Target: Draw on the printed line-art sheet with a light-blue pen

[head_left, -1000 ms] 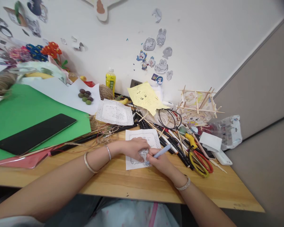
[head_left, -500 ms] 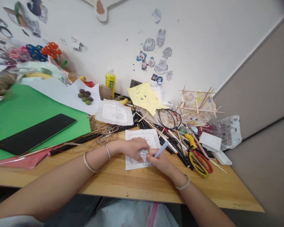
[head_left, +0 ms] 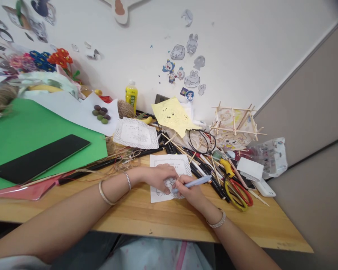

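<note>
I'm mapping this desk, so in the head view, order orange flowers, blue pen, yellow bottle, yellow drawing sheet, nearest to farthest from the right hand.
1. Blue pen, held in the right hand.
2. Yellow drawing sheet, beyond the hand.
3. Yellow bottle, farther back, leftward.
4. Orange flowers, far left.

Hands (head_left: 159, 178) (head_left: 190, 190), 2. Pale-blue pen (head_left: 198, 181), 1, centre of frame. Border-printed paper sheets (head_left: 157, 197) (head_left: 137, 134), centre, 2. Left-arm bracelets (head_left: 103, 192) (head_left: 127, 180), 2. Yellow drink bottle (head_left: 131, 96), 1, upper centre. Green sheet (head_left: 19, 131), 1, left. Black slab-shaped device (head_left: 42, 159), 1, left.
</note>
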A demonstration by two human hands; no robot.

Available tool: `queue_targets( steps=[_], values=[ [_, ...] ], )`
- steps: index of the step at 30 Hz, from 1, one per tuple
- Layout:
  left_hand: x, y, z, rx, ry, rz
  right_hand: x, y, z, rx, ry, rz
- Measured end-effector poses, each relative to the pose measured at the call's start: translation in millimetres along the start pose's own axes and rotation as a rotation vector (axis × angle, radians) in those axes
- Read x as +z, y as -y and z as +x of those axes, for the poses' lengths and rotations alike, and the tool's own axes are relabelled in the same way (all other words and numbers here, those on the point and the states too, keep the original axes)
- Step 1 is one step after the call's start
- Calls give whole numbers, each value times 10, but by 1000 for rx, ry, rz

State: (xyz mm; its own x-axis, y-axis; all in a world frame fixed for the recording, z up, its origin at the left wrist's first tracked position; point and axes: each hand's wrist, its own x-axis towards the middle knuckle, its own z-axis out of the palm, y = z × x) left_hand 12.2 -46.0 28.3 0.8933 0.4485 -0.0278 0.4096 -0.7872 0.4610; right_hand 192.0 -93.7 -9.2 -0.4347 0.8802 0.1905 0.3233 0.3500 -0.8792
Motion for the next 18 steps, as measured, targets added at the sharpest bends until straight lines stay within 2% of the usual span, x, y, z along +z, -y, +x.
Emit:
queue_targets(
  steps=[4,8,18],
  values=[
    [-3,7,-8,-1,6,1,9,18,-3,22,86,-8],
    [7,37,-14,-1,14,-6,19,7,-1,3,62,-50],
    [-7,9,-12,-25,29,9,13,31,11,-32,100,-95]
  ],
)
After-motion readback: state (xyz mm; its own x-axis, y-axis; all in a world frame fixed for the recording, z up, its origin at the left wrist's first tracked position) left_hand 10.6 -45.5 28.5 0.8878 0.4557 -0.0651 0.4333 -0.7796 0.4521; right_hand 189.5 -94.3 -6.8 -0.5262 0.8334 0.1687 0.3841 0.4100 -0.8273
